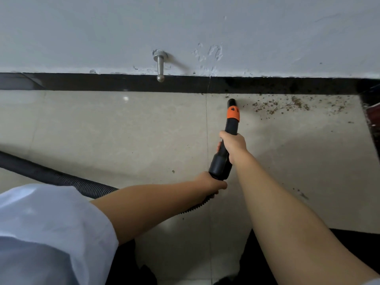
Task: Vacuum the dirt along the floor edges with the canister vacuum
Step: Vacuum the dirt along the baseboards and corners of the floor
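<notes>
Vacuum nozzle work is under way: you're on the sweep along the floor edge, with the tip down on the pale floor tile just short of the black baseboard. Judging by the scatter, most of the job lies to the right of the nozzle, where brown dirt runs beside the baseboard toward the dark corner. Your next move should be a slow slide rightward, keeping the tip close to the baseboard so the crumbs go in, not away.

Ribbed black hose trails off left, well away from the baseboard. The black wand carries an orange collar just behind the tip. Your right hand is wrapped round the wand's middle; your left hand grips the hose where it meets the wand's cuff.
</notes>
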Available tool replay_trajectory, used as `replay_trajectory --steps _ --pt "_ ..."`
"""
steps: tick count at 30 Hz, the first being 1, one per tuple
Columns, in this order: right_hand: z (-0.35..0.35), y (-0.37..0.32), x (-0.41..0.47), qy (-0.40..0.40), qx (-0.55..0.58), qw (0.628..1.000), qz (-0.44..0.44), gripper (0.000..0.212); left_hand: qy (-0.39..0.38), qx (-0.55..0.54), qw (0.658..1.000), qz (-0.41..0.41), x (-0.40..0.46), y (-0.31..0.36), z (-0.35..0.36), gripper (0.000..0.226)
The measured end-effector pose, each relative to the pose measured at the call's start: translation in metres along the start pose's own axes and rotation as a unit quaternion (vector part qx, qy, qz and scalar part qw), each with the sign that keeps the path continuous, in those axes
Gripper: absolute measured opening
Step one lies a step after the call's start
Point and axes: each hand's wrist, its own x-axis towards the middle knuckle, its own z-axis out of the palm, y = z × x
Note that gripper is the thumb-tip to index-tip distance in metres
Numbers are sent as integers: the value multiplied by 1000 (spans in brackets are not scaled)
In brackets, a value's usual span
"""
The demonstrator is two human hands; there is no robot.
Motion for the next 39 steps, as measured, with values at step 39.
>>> replay_trajectory --steps 39 --pt "18 -2 -6 -77 -95 992 -24 9 8 -96 995 6 -4 -7 3 31"
